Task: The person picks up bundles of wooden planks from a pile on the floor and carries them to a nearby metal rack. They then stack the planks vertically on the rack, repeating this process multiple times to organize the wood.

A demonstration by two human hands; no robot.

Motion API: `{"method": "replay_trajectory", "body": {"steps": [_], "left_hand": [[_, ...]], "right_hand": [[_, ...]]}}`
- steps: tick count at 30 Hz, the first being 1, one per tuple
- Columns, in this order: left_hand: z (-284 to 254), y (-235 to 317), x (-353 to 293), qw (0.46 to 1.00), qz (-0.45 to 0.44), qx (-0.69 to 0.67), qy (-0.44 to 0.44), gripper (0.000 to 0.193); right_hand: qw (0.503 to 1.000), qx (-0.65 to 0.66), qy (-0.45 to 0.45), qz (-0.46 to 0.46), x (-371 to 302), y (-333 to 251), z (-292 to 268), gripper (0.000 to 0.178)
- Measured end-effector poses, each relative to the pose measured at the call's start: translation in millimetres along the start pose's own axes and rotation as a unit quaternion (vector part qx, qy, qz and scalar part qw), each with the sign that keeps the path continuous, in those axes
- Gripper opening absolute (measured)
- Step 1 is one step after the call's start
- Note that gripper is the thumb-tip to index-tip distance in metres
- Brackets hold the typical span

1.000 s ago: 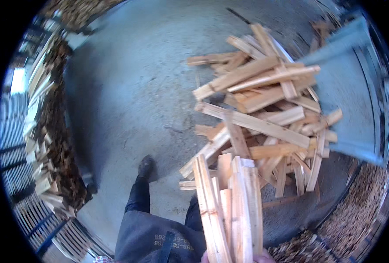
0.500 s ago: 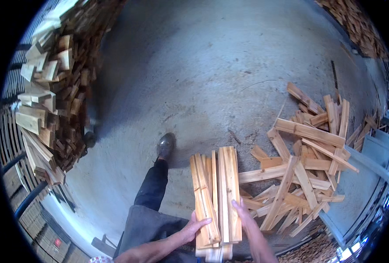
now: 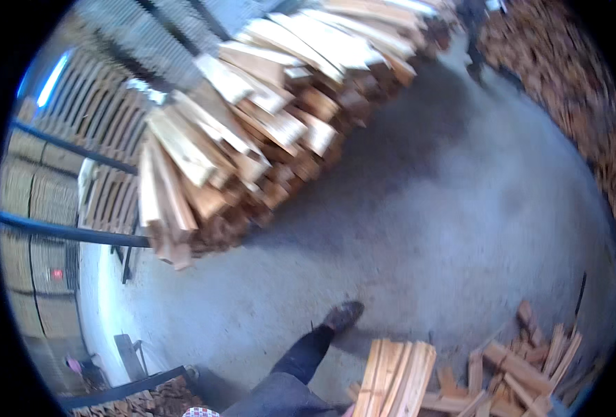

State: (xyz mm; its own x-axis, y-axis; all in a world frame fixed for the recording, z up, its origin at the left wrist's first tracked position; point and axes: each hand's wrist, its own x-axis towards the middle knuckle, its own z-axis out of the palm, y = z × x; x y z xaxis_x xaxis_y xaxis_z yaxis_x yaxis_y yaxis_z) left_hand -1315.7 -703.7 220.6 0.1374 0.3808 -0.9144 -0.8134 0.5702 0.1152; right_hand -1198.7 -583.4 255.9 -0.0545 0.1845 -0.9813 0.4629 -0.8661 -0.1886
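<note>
A bundle of pale split wood sticks (image 3: pixel 395 375) stands up from the lower edge of the picture, just right of my dark trouser leg and brown shoe (image 3: pixel 341 316). Neither of my hands shows: the foot of the bundle runs out of the frame where they would be. A loose heap of similar short sticks (image 3: pixel 523 372) lies on the concrete floor (image 3: pixel 461 229) to the right of the bundle.
A long stacked wall of split wood (image 3: pixel 252 139) runs across the upper left. Behind it stand wooden pallets and a dark metal rail (image 3: pixel 72 233). Another wood pile (image 3: pixel 572 90) lines the upper right edge. More wood lies at the lower left (image 3: pixel 148 399).
My view has swung left toward the stacked wall. The bundle and loose heap have slid to the lower right, and my hands, seen on the bundle before, have dropped out of the frame.
</note>
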Motion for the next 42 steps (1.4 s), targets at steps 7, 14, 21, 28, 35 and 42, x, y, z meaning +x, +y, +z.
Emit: {"method": "replay_trajectory", "body": {"steps": [7, 14, 21, 28, 35, 42], "left_hand": [[35, 142, -102, 0.968, 0.235, 0.008, -0.092, 0.080], [-22, 289, -216, 0.872, 0.488, 0.019, -0.024, 0.079], [-196, 390, -283, 0.819, 0.511, -0.034, 0.256, 0.057], [-400, 424, -221, 0.598, 0.490, 0.242, 0.586, 0.044], [-454, 449, -225, 0.596, 0.284, 0.443, 0.607, 0.047], [-240, 492, -168, 0.542, 0.498, 0.571, 0.364, 0.045]], "right_hand": [[0.952, -0.104, 0.028, -0.285, -134, -149, 61, 0.052], [0.815, -0.171, -0.144, -0.534, -232, -295, 212, 0.044], [0.707, -0.237, -0.447, -0.494, -192, -392, 457, 0.070], [0.626, -0.406, -0.259, -0.613, -111, -241, 481, 0.047], [0.942, -0.181, -0.063, -0.276, -52, -120, 182, 0.040], [0.913, 0.297, 0.234, -0.155, -83, -23, -58, 0.045]]}}
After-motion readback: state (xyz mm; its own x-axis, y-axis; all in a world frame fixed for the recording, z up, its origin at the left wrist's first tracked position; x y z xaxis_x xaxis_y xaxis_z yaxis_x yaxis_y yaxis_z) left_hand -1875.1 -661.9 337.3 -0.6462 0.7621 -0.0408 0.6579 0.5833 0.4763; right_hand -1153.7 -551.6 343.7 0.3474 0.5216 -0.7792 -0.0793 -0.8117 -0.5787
